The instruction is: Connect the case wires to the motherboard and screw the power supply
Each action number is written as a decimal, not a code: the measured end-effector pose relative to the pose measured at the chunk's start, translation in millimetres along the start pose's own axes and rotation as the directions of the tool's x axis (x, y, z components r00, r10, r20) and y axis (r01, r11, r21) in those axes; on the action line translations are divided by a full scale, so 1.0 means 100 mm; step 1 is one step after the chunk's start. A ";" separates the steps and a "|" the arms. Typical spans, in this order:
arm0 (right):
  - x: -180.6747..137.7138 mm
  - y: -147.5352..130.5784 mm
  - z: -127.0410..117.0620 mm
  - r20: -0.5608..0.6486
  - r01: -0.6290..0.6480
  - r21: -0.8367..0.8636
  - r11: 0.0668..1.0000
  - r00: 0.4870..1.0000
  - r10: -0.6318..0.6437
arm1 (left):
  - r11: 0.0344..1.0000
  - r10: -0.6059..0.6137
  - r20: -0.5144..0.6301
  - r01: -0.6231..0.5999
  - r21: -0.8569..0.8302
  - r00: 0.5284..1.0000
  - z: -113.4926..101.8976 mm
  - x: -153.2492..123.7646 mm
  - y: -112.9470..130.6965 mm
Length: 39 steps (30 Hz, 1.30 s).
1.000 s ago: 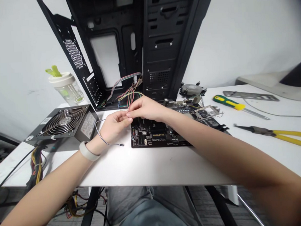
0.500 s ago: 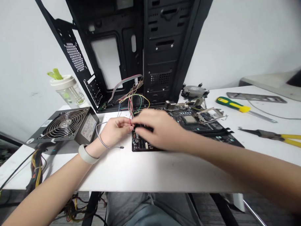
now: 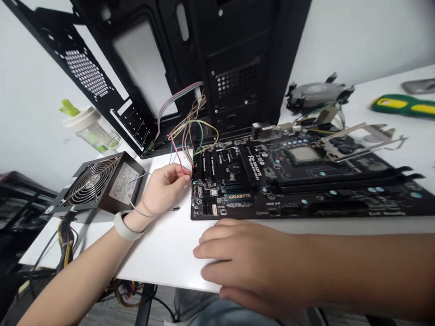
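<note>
Left hand [image 3: 160,189]: fingers [image 3: 178,174] pinched shut on the coloured wires [image 3: 188,130], right at the left edge of the motherboard [image 3: 275,180]. Power supply [image 3: 100,183] sat just behind that wrist. Right hand [image 3: 249,269] lay flat on the table [image 3: 166,245], fingers loose and spread, holding nothing; the motherboard lay just beyond their tips.

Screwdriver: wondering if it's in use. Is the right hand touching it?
Apart. Head view: right hand at the table edge; screwdriver lies beyond the motherboard.
</note>
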State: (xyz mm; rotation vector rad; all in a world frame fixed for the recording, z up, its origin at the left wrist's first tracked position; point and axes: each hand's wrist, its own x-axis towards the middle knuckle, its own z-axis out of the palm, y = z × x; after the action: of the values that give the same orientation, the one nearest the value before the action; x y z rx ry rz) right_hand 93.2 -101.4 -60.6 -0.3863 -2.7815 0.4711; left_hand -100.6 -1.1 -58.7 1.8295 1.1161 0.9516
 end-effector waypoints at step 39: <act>-0.06 -0.01 0.01 -0.066 -0.135 -0.014 0.991 0.989 0.134 | 0.877 0.079 0.098 -0.116 0.466 0.992 0.02 0.03 0.08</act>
State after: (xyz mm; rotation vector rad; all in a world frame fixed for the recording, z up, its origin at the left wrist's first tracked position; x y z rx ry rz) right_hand 97.8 -104.1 -62.8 -0.5856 -2.7096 0.4557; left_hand -95.5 -1.6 -51.6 2.3117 1.2991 0.6936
